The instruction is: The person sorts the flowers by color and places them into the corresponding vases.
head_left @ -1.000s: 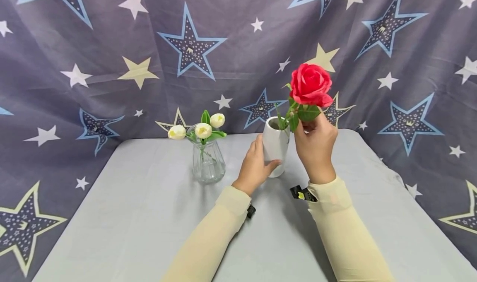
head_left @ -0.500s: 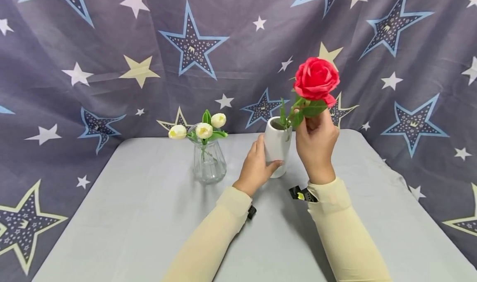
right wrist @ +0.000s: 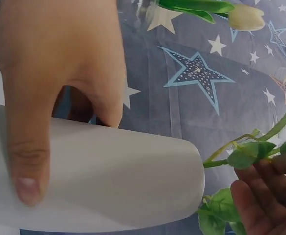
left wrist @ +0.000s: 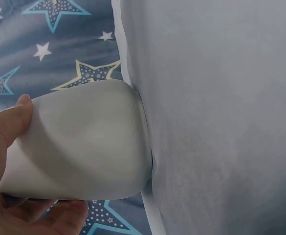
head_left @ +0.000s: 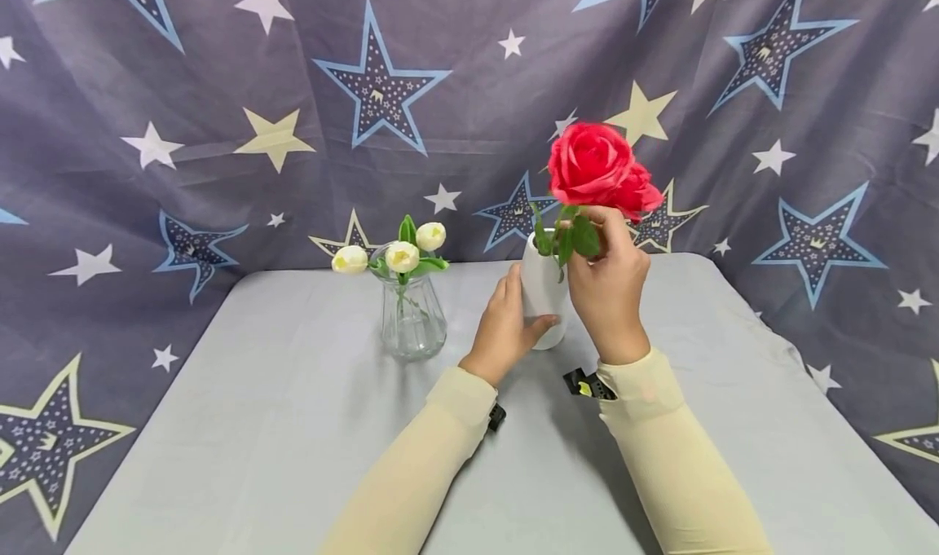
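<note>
A white vase (head_left: 541,294) stands on the table, tipped slightly in the head view. My left hand (head_left: 504,327) grips its side, thumb across the near face and fingers around the far side, as the left wrist view also shows. Above the vase's mouth is a red rose (head_left: 592,165) with a second, smaller bloom behind it. My right hand (head_left: 610,282) pinches its green stem just below the blooms. Leaves (right wrist: 250,154) hang at the rim, and the stem (right wrist: 215,163) enters the mouth in the right wrist view. The stem's lower end is hidden inside the vase.
A ribbed clear glass vase (head_left: 412,327) holding cream tulips (head_left: 402,257) stands left of my left hand. Behind the grey-covered table (head_left: 257,425) hangs a star-printed cloth (head_left: 469,115), close to the table's back edge.
The rose first rose a little to the right, then came left and down over the white vase's mouth with my right hand. My left hand has stayed on the vase.
</note>
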`<control>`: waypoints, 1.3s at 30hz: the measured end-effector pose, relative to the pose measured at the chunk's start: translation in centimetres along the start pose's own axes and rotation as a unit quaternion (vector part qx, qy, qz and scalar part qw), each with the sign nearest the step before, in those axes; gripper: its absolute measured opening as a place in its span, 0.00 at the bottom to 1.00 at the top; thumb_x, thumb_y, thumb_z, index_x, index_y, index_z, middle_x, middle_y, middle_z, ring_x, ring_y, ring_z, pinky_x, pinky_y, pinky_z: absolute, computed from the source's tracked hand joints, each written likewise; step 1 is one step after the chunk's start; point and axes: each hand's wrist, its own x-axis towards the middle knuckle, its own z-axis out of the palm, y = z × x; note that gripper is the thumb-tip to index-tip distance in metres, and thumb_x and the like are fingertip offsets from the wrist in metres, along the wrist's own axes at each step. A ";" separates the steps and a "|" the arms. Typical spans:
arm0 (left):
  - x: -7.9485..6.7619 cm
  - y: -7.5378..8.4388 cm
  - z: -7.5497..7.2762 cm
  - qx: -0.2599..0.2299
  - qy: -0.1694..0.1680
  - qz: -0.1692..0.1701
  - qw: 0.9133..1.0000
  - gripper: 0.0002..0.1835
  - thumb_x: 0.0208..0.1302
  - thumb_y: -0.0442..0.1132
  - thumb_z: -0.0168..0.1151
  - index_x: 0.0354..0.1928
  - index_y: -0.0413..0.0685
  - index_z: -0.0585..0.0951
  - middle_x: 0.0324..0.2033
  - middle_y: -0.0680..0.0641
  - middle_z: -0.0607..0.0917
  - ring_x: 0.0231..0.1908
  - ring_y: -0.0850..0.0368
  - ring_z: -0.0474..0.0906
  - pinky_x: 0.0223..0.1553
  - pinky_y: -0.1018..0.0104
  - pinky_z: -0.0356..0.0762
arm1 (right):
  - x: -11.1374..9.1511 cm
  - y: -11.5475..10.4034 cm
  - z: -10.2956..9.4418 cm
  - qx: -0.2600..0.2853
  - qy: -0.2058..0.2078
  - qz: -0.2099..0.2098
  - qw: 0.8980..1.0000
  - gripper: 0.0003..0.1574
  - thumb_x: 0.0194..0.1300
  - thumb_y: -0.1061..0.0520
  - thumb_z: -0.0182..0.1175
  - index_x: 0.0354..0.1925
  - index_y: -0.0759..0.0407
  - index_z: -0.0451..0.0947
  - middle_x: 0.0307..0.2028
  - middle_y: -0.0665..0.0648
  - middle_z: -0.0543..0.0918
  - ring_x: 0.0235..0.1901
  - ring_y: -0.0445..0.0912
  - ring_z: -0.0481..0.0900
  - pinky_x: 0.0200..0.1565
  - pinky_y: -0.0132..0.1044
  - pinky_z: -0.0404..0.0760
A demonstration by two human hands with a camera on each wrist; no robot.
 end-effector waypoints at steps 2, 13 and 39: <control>0.1 0.1 0.0 0.001 0.001 0.001 1.000 0.57 0.61 0.53 0.76 0.81 0.46 0.49 0.68 0.39 0.72 0.65 0.45 0.75 0.65 0.50 0.77 | 0.1 0.0 0.1 0.000 0.002 -0.004 1.000 0.17 0.70 0.51 0.68 0.50 0.61 0.81 0.40 0.55 0.91 0.30 0.45 0.90 0.37 0.22 0.82; 0.1 0.0 -0.2 -0.003 0.006 0.005 1.000 0.55 0.61 0.51 0.76 0.80 0.49 0.51 0.67 0.39 0.72 0.64 0.45 0.76 0.64 0.50 0.78 | 0.2 0.0 0.1 0.019 -0.016 0.002 1.000 0.16 0.71 0.53 0.67 0.51 0.62 0.80 0.38 0.53 0.92 0.34 0.43 0.91 0.38 0.24 0.84; 0.1 0.0 -0.2 -0.006 -0.007 -0.008 1.000 0.54 0.61 0.53 0.76 0.79 0.51 0.52 0.65 0.41 0.73 0.61 0.47 0.78 0.61 0.51 0.80 | -0.6 0.3 0.7 0.008 -0.068 0.004 0.998 0.12 0.70 0.56 0.68 0.47 0.63 0.82 0.41 0.57 0.91 0.37 0.49 0.92 0.40 0.43 0.90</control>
